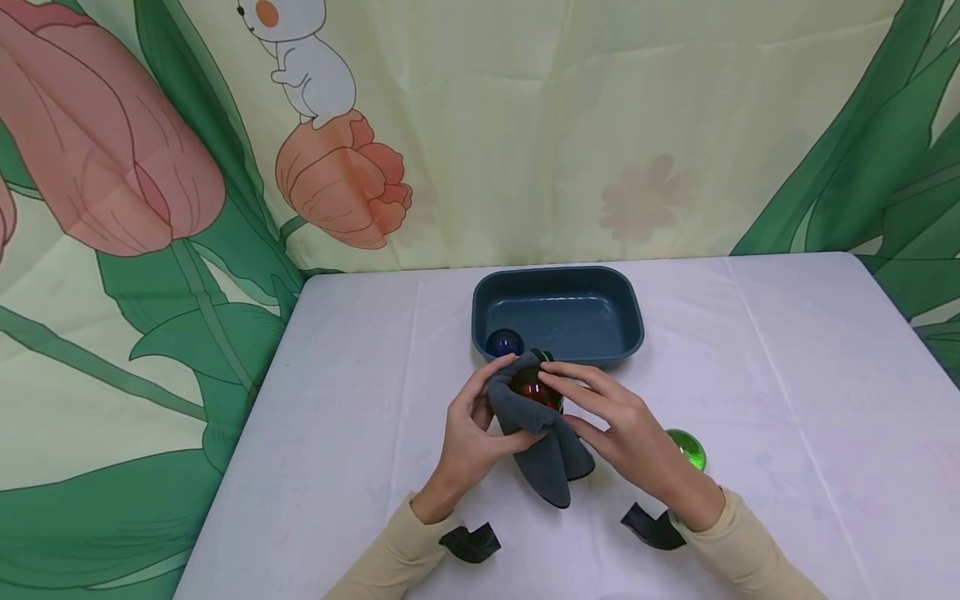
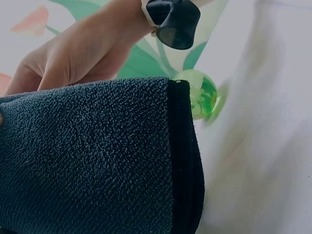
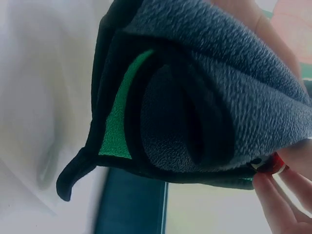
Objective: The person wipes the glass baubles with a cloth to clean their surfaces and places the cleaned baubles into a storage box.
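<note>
In the head view my left hand (image 1: 468,437) grips a dark grey-blue cloth (image 1: 543,454) from its left side, cupping it around a shiny red ball (image 1: 536,388). The fingertips and thumb of my right hand (image 1: 626,421) pinch that ball from the right, close in front of the tray. Folds of cloth hide part of the ball and hang down below my hands. Up close in the right wrist view, the cloth (image 3: 263,83) shows dark edging and a green patch (image 3: 117,122), with a bit of the red ball (image 3: 273,165) between fingers.
A dark blue rectangular tray (image 1: 588,325) stands at the table's back, a dark blue ball (image 1: 504,342) in its front-left corner. Beside my right wrist lies a clear green ball (image 1: 690,448). Black straps (image 1: 471,543) hang near both cuffs. A patterned curtain (image 1: 510,133) rises behind the table.
</note>
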`<act>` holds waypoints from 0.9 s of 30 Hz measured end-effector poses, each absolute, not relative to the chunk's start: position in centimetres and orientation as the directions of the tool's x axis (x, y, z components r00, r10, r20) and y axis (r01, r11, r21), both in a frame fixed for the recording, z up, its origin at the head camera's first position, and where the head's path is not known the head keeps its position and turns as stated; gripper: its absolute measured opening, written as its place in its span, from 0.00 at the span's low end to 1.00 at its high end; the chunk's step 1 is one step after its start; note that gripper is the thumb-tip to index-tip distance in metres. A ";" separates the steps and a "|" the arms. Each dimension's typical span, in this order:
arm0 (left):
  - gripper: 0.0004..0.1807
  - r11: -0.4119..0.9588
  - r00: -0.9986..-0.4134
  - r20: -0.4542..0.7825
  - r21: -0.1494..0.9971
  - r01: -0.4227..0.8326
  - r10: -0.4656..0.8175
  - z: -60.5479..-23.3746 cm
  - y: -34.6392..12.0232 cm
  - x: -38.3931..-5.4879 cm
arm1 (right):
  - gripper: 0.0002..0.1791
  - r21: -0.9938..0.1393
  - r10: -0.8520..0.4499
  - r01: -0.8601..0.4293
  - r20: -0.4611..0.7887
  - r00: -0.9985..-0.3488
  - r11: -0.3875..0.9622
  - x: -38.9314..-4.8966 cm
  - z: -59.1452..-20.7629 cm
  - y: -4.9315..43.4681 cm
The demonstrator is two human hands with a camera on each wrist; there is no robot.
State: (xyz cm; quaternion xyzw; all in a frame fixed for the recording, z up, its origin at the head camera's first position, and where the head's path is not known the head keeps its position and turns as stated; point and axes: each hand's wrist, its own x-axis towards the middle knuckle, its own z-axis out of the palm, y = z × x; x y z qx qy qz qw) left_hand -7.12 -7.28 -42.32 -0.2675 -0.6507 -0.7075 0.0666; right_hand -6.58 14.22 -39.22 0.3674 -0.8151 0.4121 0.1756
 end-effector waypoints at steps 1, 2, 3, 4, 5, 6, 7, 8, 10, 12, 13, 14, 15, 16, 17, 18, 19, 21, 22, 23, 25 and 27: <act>0.41 -0.141 -0.848 0.465 0.885 0.443 0.254 -42.3 -7.3 -7.1 | 0.45 -0.552 -0.446 -0.738 0.589 -0.674 0.388 -6.6 -39.2 14.2; 0.41 -0.140 -0.848 0.466 0.885 0.445 0.254 -42.3 -7.3 -7.1 | 0.45 -0.568 -0.438 -0.729 0.584 -0.684 0.382 -6.6 -39.2 14.2; 0.41 -0.137 -0.847 0.467 0.884 0.446 0.255 -42.3 -7.3 -7.1 | 0.45 -0.589 -0.428 -0.716 0.576 -0.697 0.374 -6.5 -39.2 14.2; 0.41 -0.133 -0.847 0.467 0.884 0.447 0.254 -42.3 -7.3 -7.1 | 0.45 -0.615 -0.418 -0.699 0.563 -0.713 0.365 -6.5 -39.2 14.1; 0.41 -0.131 -0.847 0.467 0.884 0.448 0.253 -42.3 -7.3 -7.1 | 0.43 -0.649 -0.408 -0.673 0.541 -0.736 0.354 -6.5 -39.2 14.1; 0.41 -0.129 -0.848 0.466 0.885 0.448 0.253 -42.3 -7.3 -7.1 | 0.42 -0.688 -0.399 -0.642 0.514 -0.760 0.338 -6.5 -39.2 14.1; 0.41 -0.126 -0.850 0.463 0.886 0.446 0.252 -42.3 -7.3 -7.1 | 0.40 -0.728 -0.390 -0.606 0.481 -0.785 0.322 -6.5 -39.2 14.1; 0.42 -0.123 -0.852 0.460 0.888 0.443 0.251 -42.3 -7.3 -7.1 | 0.38 -0.764 -0.382 -0.567 0.447 -0.809 0.307 -6.4 -39.1 14.1; 0.42 -0.119 -0.855 0.453 0.892 0.437 0.252 -42.3 -7.2 -7.2 | 0.35 -0.825 -0.369 -0.491 0.380 -0.848 0.279 -6.5 -39.1 14.1; 0.42 -0.119 -0.856 0.451 0.893 0.435 0.253 -42.4 -7.2 -7.2 | 0.34 -0.865 -0.362 -0.429 0.324 -0.874 0.262 -6.5 -39.0 14.1; 0.42 -0.121 -0.855 0.452 0.892 0.436 0.254 -42.4 -7.2 -7.2 | 0.34 -0.874 -0.362 -0.411 0.306 -0.881 0.260 -6.5 -39.0 14.1; 0.42 -0.123 -0.853 0.456 0.890 0.439 0.254 -42.4 -7.2 -7.2 | 0.34 -0.879 -0.363 -0.400 0.295 -0.884 0.260 -6.5 -38.9 14.1; 0.42 -0.126 -0.851 0.459 0.888 0.442 0.254 -42.4 -7.3 -7.2 | 0.34 -0.882 -0.365 -0.393 0.287 -0.886 0.260 -6.5 -38.9 14.1; 0.41 -0.131 -0.849 0.464 0.886 0.445 0.253 -42.4 -7.3 -7.2 | 0.34 -0.881 -0.369 -0.392 0.284 -0.885 0.264 -6.5 -38.9 14.1; 0.41 -0.135 -0.848 0.467 0.884 0.447 0.252 -42.4 -7.3 -7.2 | 0.34 -0.880 -0.373 -0.393 0.282 -0.884 0.267 -6.5 -38.8 14.1; 0.41 -0.140 -0.846 0.471 0.882 0.449 0.252 -42.4 -7.3 -7.3 | 0.34 -0.874 -0.381 -0.400 0.284 -0.880 0.274 -6.5 -38.7 14.1; 0.41 -0.144 -0.844 0.473 0.881 0.451 0.250 -42.5 -7.3 -7.3 | 0.34 -0.868 -0.391 -0.410 0.287 -0.875 0.280 -6.5 -38.6 14.1; 0.40 -0.151 -0.842 0.479 0.878 0.454 0.248 -42.5 -7.3 -7.4 | 0.35 -0.858 -0.414 -0.423 0.286 -0.864 0.290 -6.5 -38.4 14.3; 0.40 -0.154 -0.842 0.480 0.877 0.455 0.247 -42.5 -7.3 -7.4 | 0.35 -0.852 -0.428 -0.432 0.285 -0.857 0.297 -6.5 -38.2 14.4; 0.40 -0.154 -0.841 0.481 0.876 0.456 0.246 -42.5 -7.3 -7.4 | 0.35 -0.845 -0.440 -0.441 0.287 -0.851 0.303 -6.5 -38.1 14.5; 0.40 -0.152 -0.843 0.479 0.878 0.455 0.244 -42.5 -7.4 -7.5 | 0.36 -0.831 -0.454 -0.457 0.290 -0.843 0.317 -6.5 -37.8 14.9; 0.40 -0.153 -0.849 0.470 0.882 0.445 0.241 -42.5 -7.4 -7.5 | 0.36 -0.821 -0.451 -0.464 0.294 -0.843 0.331 -6.6 -37.7 15.1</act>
